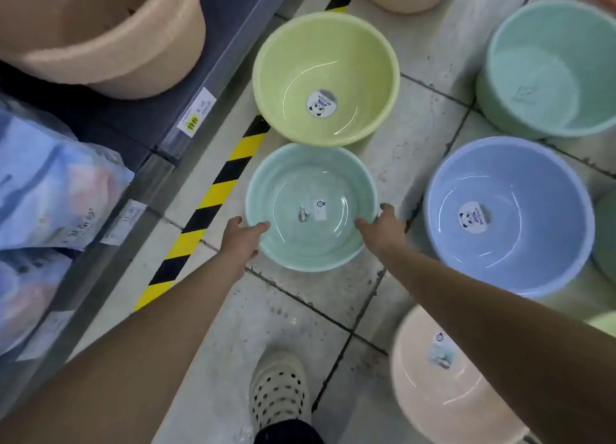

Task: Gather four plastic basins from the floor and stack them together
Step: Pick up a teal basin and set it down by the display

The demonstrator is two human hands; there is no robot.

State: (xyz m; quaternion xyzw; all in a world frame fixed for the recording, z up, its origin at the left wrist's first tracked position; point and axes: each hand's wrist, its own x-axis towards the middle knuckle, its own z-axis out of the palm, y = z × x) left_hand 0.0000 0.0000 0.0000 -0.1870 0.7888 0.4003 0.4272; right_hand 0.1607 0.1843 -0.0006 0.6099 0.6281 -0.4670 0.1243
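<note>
A small mint-green basin [311,177] sits on the tiled floor in the middle of the head view. My left hand [241,238] grips its left rim, thumb over the edge. My right hand [383,225] holds the right rim the same way. Just beyond it stands a yellow-green basin [350,54] with a panda sticker. A blue basin [533,183] with the same sticker lies to the right. A cream basin [430,400] is at the lower right, partly hidden by my right forearm.
A larger teal basin [546,70] stands at the upper right. A shelf [206,87] with price tags, a beige tub [100,34] and bagged goods [50,183] runs along the left, edged by black-yellow tape [213,193]. My shoe [278,390] is at the bottom centre.
</note>
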